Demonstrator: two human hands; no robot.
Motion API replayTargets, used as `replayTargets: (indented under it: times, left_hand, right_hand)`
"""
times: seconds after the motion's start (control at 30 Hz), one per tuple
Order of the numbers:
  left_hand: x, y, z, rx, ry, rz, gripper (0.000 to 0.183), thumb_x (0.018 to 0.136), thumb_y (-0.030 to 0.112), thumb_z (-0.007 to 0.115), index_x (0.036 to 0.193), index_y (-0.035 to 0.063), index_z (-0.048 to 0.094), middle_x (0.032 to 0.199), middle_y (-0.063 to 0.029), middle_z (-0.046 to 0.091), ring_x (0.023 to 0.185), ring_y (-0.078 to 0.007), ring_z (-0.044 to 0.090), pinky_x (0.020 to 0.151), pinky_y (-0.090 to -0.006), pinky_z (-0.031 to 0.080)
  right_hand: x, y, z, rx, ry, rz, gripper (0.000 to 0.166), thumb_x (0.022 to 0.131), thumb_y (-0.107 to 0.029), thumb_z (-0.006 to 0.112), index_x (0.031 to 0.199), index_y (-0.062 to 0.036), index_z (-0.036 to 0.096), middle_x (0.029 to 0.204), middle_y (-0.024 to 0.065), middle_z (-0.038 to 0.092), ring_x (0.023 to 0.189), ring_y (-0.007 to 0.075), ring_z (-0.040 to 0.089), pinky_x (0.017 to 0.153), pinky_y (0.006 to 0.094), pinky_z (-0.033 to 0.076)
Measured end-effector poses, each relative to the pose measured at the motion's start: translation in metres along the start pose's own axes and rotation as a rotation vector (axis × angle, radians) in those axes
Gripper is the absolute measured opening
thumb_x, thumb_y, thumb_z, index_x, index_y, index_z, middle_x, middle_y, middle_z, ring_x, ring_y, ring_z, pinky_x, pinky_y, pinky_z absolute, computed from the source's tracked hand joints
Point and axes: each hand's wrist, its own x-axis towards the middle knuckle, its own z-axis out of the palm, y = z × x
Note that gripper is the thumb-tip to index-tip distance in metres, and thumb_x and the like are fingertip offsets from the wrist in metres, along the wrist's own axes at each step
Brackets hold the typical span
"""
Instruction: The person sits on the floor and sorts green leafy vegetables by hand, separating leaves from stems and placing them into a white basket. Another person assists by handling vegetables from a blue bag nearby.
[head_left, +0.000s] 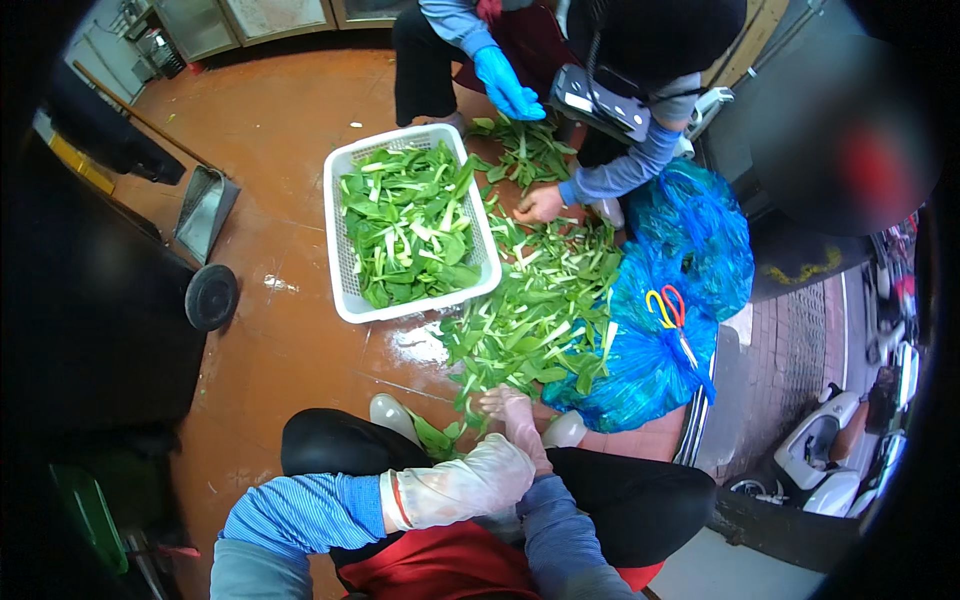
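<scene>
Between my knees, my left hand (501, 471), in a loose whitish glove with a red band at its cuff, lies against my right wrist. Its fingertips are hidden, so a grip on the right glove cannot be made out. My right hand (510, 411), in a thin translucent glove, reaches forward with fingers extended, at the near edge of a pile of leafy greens (532, 322). Nothing is visible in its fingers. A few loose leaves (436, 439) lie by my left white boot (394, 418). Ahead, a white perforated plastic basket (339, 259) holds cut greens (412, 225).
Opposite, a co-worker with one blue-gloved hand (506, 82) and one bare hand (541, 205) bends over the greens. Scissors (671, 311) with red and yellow handles lie on blue plastic bags (652, 367). A metal dustpan (204, 206) stands left on the tiled floor (262, 360). Scooters (821, 450) are outside.
</scene>
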Motion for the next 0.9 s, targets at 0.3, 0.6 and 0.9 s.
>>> replayTargets:
  times: [0.3,0.6,0.9]
  left_hand:
    - [-0.041,0.009,-0.026,0.018,0.333,0.076,0.011,0.068,0.018,0.054,0.06,0.0105,0.058,0.051,-0.0034,0.051,0.043,-0.0152,0.05,0.039,-0.0298,0.035]
    - [-0.065,-0.025,-0.062,-0.427,0.122,-0.118,0.009,0.075,0.016,0.046,0.077,0.0134,0.055,0.056,-0.0032,0.052,0.048,-0.0199,0.051,0.043,-0.0372,0.037]
    - [-0.082,-0.042,-0.077,-0.222,0.258,-0.16,0.013,0.076,0.017,0.045,0.073,0.0101,0.055,0.057,-0.0044,0.05,0.049,-0.0181,0.049,0.047,-0.0358,0.037]
  right_hand:
    - [0.056,-0.104,0.087,-0.62,0.197,-0.456,0.022,0.088,-0.016,0.048,0.099,-0.0024,0.061,0.093,0.0084,0.063,0.077,0.0158,0.06,0.071,0.0242,0.046]
    - [0.201,-0.157,0.213,-1.309,-0.004,-0.682,0.043,0.078,-0.025,0.056,0.12,-0.0167,0.052,0.133,0.0243,0.033,0.121,0.0353,0.034,0.101,0.0371,0.028]
    - [0.229,-0.153,0.213,-1.137,0.089,-0.637,0.033,0.081,-0.023,0.053,0.11,-0.0087,0.058,0.117,0.0086,0.055,0.112,0.0205,0.048,0.097,0.0364,0.031]
